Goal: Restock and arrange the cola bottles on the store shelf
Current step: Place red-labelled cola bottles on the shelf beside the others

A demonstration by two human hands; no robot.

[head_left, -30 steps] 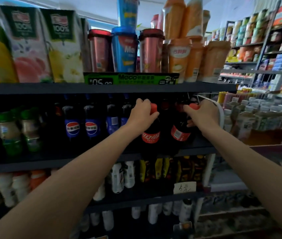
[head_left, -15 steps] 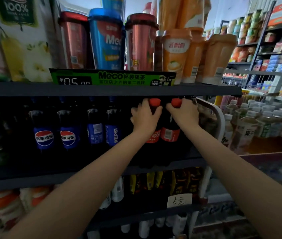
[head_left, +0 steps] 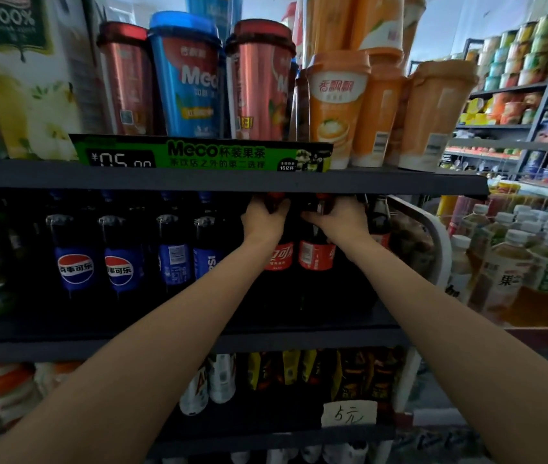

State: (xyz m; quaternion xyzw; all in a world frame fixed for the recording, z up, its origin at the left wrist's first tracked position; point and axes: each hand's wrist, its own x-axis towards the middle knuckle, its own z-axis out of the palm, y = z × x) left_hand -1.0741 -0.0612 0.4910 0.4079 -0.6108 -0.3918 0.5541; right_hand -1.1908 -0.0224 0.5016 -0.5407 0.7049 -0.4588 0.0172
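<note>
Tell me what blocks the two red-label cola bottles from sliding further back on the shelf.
Nothing visible does. Left hand and right hand grip the necks of the two cola bottles, already on the shelf; the space behind them is too dark to tell.

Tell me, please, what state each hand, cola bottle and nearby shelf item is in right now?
Left hand: grips the neck of the left cola bottle.
Right hand: grips the neck of the right cola bottle.
Left cola bottle: upright on the shelf, capped.
Right cola bottle: upright, capped, beside the left one.
Pepsi bottles: upright in a row, untouched.
Orange cups: sealed, stacked on the shelf above.
</note>
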